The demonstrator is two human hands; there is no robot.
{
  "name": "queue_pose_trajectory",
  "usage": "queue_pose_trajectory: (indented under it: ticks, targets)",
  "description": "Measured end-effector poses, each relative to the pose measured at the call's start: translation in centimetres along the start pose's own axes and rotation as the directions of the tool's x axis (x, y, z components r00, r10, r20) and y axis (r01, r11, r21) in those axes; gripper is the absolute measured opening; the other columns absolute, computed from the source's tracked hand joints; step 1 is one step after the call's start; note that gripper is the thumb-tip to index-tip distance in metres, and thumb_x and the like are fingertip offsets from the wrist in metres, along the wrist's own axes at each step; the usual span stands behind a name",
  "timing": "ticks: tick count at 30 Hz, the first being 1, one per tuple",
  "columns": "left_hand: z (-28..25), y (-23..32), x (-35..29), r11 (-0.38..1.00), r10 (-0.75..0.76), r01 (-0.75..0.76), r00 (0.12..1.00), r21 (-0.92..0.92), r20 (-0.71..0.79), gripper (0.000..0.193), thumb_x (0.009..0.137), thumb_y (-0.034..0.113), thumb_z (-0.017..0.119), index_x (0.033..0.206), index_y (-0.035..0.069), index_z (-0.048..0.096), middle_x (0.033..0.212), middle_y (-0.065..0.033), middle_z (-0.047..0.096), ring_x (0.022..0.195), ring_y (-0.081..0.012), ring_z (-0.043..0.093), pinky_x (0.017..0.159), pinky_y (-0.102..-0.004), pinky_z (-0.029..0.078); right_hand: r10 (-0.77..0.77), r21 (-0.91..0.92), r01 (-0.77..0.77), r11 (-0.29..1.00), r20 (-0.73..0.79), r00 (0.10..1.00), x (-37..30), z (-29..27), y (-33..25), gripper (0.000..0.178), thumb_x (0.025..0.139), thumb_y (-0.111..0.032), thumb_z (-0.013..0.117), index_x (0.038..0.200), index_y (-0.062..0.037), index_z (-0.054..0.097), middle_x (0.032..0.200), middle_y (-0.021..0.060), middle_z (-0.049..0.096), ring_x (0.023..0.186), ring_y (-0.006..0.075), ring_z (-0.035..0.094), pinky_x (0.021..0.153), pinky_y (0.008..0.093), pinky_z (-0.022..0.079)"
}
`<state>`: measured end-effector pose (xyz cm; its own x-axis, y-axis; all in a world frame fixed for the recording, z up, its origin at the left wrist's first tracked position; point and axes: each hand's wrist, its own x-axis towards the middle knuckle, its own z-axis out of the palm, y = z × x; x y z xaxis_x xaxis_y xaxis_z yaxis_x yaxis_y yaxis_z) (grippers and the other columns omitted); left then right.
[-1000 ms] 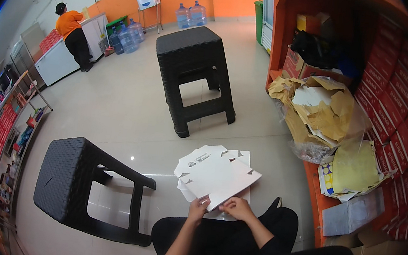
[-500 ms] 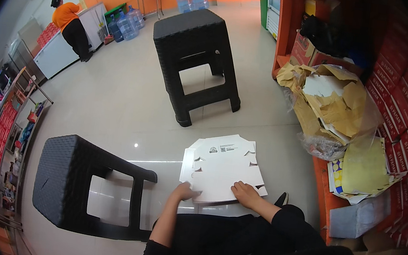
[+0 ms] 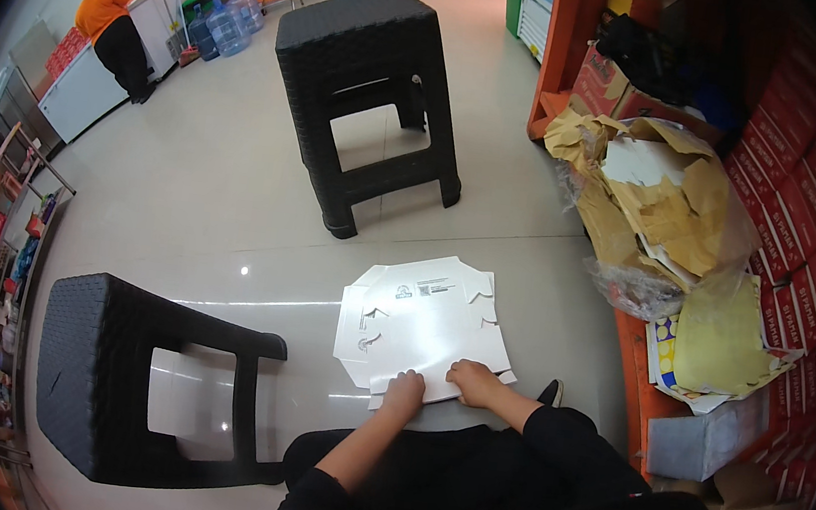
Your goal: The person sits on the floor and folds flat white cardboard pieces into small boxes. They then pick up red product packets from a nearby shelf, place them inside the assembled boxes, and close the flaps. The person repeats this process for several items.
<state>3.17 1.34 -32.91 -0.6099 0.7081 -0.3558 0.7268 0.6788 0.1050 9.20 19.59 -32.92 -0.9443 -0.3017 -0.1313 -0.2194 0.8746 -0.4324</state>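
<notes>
Gripping the near edge of one white cardboard [image 3: 430,328] just beyond the lap [image 3: 465,463]: with left hand [image 3: 405,394] curled narrow by the near-left corner, with right hand [image 3: 474,381] curled likewise toward the near-right corner. Could crease crookedly from uneven pressure, tear at the side-edge notches from a hard pull, or slip onto the floor [image 3: 523,218] from a loose hold. Cannot tell how many layers underneath. Counting: two black stools [image 3: 358,28]; one person [image 3: 106,11] in orange; along the front edge of one orange shelf [image 3: 630,391], one brown paper bundle [image 3: 674,220] and one yellow paper stack [image 3: 721,336].
</notes>
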Motion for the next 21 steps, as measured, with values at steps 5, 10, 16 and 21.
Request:
queue_pose_trajectory:
  ticks: [5,10,16,21]
  targets:
    - [-3.8,-1.7,2.4,0.996,0.089,-0.078,0.958,-0.05,0.273,0.016,0.071,0.012,0.069,0.082,0.001,0.069,0.09,-0.0196,0.066,0.084,-0.0317,0.065,0.075,-0.0394,0.053,0.047,0.137,-0.075,0.988,0.196,0.98,2.2,-1.7,1.0,0.029,0.06,-0.015,0.078,0.087,-0.0062,0.07,0.085,0.0114,0.068,0.082,0.0274,0.065,0.076,0.035,0.052]
    - [-4.1,-4.2,5.1,0.979,0.182,-0.113,0.868,-0.172,0.463,0.038,0.059,0.024,0.082,0.086,0.001,0.07,0.088,-0.0161,0.068,0.082,-0.0302,0.066,0.076,-0.0364,0.053,0.104,0.148,-0.197,0.969,0.475,0.874,5.5,-2.5,2.6,0.03,0.056,-0.022,0.082,0.08,-0.0084,0.072,0.076,0.0091,0.069,0.072,0.0233,0.065,0.067,0.0342,0.051]
    - [-2.8,-6.2,8.6,0.965,0.097,0.064,0.815,-0.255,0.572,0.042,0.052,0.022,0.085,0.087,0.002,0.071,0.091,-0.0165,0.068,0.084,-0.0302,0.066,0.075,-0.0356,0.053,0.161,0.13,-0.322,0.938,0.659,0.735,8.1,-2.9,3.6,0.036,0.05,-0.023,0.084,0.08,-0.0062,0.072,0.076,0.0119,0.069,0.07,0.0242,0.065,0.064,0.0344,0.051]
    - [-2.3,-2.2,4.6,0.993,0.106,-0.081,0.941,-0.09,0.32,0.02,0.063,0.011,0.074,0.081,0.002,0.07,0.087,-0.0172,0.068,0.084,-0.0298,0.066,0.076,-0.0369,0.054,0.234,-0.026,-0.24,0.97,0.343,0.91,2.7,-0.1,-0.5,0.037,0.066,-0.012,0.069,0.101,-0.0007,0.063,0.109,0.0193,0.061,0.101,0.0281,0.059,0.077,0.0362,0.05]
